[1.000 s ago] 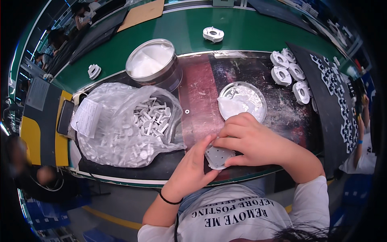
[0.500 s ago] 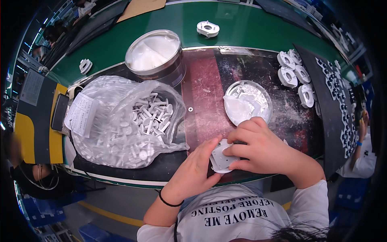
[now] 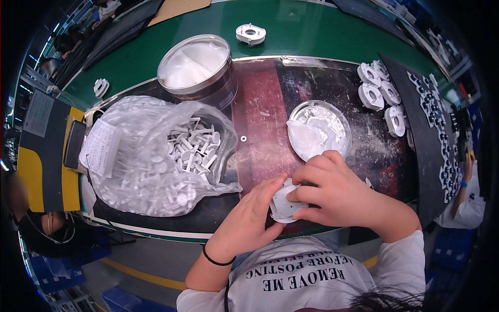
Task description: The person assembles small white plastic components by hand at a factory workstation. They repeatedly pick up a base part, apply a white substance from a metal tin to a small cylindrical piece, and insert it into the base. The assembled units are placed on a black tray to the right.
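Close to the front edge of the table, a white plastic housing with small holes in its flat face is held between my hands. My left hand grips its left side, fingers along the rim and thumb underneath. From the right, my right hand is closed at the housing, with bent fingertips and thumb against its face; anything small in that pinch is hidden. Just beyond my right hand lies a round metal dish with whitish translucent grease in it.
An open clear plastic bag of white stemmed plastic parts lies left. Behind it stands a tin of white grease. White housings cluster at right beside a black board. Another housing sits on the green belt.
The white housings on the green belt have moved left. My hands keep nearly the same hold on the housing, and the view has shifted slightly.
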The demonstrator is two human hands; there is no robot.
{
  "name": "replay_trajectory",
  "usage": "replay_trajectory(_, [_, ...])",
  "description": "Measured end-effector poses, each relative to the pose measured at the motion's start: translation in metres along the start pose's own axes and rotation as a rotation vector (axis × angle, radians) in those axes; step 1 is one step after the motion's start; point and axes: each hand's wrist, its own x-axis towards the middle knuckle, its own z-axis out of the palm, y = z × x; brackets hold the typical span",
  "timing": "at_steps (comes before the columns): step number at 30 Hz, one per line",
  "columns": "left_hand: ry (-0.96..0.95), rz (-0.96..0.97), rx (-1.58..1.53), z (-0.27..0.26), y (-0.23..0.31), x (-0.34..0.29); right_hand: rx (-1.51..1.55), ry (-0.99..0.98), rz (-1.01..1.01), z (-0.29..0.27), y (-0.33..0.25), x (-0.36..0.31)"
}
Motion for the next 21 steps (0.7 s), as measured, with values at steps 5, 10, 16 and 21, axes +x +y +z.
replay_trajectory(5, [0.024,-0.008,0.045,0.002,0.005,0.004,-0.063,0.086,-0.026,0.007,-0.001,-0.006])
replay_trajectory(10, [0.074,-0.023,0.077,0.006,0.003,0.000,0.005,0.031,-0.029,-0.018,0.000,0.004])
replay_trajectory(16, [0.124,-0.028,0.030,0.008,0.004,-0.004,0.050,0.265,0.201,-0.048,0.090,0.105])
replay_trajectory(21, [0.099,0.003,-0.016,0.006,0.006,-0.002,-0.128,0.445,0.349,-0.011,0.188,0.233])
